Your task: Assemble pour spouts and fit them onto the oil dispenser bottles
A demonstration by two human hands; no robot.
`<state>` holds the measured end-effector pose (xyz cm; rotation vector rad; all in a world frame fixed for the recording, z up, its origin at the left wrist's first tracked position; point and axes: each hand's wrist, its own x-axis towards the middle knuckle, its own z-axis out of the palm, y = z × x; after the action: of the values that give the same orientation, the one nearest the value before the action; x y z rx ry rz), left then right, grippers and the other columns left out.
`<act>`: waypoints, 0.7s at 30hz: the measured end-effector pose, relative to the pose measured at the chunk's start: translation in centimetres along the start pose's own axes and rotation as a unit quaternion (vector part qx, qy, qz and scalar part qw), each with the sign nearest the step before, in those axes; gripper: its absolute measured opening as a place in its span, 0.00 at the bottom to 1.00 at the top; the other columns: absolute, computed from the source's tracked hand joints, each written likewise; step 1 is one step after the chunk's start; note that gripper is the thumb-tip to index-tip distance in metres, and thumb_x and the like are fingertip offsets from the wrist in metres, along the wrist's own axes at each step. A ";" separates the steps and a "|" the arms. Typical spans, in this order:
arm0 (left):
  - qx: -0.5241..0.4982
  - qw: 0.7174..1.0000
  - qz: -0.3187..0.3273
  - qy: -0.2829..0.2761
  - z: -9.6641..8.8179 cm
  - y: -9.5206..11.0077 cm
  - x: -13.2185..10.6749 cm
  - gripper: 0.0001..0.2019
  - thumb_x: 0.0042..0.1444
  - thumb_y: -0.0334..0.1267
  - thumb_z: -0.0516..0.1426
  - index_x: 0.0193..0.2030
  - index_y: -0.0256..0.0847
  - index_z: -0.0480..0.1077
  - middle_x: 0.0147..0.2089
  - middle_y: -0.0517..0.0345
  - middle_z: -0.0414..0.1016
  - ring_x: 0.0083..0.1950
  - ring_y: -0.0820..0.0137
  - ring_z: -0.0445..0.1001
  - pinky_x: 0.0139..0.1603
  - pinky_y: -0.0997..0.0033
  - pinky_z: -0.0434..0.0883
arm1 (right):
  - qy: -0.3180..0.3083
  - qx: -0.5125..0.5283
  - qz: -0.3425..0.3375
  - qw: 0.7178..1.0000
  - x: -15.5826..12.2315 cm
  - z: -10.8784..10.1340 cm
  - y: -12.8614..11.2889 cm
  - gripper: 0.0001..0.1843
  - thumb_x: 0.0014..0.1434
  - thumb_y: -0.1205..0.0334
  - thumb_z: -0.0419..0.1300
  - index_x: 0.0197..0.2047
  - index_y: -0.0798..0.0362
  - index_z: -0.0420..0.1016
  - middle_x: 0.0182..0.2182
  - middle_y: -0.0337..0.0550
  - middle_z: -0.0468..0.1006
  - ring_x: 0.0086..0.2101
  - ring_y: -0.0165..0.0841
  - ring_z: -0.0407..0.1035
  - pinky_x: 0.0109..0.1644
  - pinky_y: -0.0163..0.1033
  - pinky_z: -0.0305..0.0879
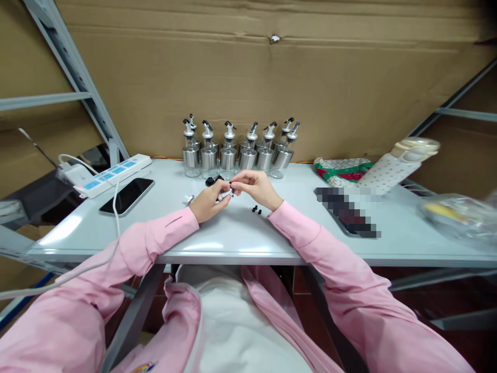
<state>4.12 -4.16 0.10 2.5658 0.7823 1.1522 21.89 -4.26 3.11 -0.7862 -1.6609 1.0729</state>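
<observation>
Right of the smartphone [127, 196], your left hand [206, 203] pinches a white pourer spout [225, 195] above the table [240, 235], in front of the oil bottles [237, 155]; your right hand [255, 187] grips its other end, two black caps [257, 210] beside that wrist.

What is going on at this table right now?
A person in pink sleeves holds a small white part between both hands above the table: the left hand grips it, the right hand pinches its top end. Two small black pieces lie by the right wrist. A row of dispenser bottles stands behind; a phone and power strip lie to the left.
</observation>
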 end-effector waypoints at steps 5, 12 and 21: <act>0.020 1.000 0.009 0.006 0.2 -0.3 0.0 0.07 0.56 0.35 0.48 0.42 0.39 0.56 0.36 0.58 0.66 0.33 0.75 0.66 0.34 0.76 0.63 | -0.002 0.007 0.014 1.000 0.0 0.0 0.3 0.16 0.41 0.56 0.67 0.30 0.60 0.74 0.18 0.38 0.74 0.20 0.25 0.68 0.29 0.34 0.67; 0.054 0.998 0.019 0.019 0.3 -1.1 0.0 0.08 0.56 0.36 0.47 0.42 0.39 0.54 0.38 0.55 0.66 0.36 0.73 0.67 0.36 0.73 0.65 | 0.009 0.001 0.025 1.000 0.1 0.0 0.2 0.15 0.41 0.56 0.67 0.30 0.59 0.76 0.17 0.38 0.74 0.20 0.25 0.68 0.30 0.34 0.68; 0.048 0.998 0.034 0.024 0.1 -0.9 -0.1 0.08 0.58 0.36 0.46 0.43 0.39 0.51 0.37 0.55 0.63 0.34 0.73 0.65 0.34 0.73 0.64 | -0.032 0.073 0.071 0.994 0.0 -0.3 0.3 0.15 0.40 0.61 0.68 0.33 0.58 0.78 0.22 0.40 0.78 0.25 0.28 0.72 0.35 0.37 0.71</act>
<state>3.78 -3.47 -0.44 2.6707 0.7863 1.2300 22.23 -4.08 2.89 -0.7905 -1.5789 1.3155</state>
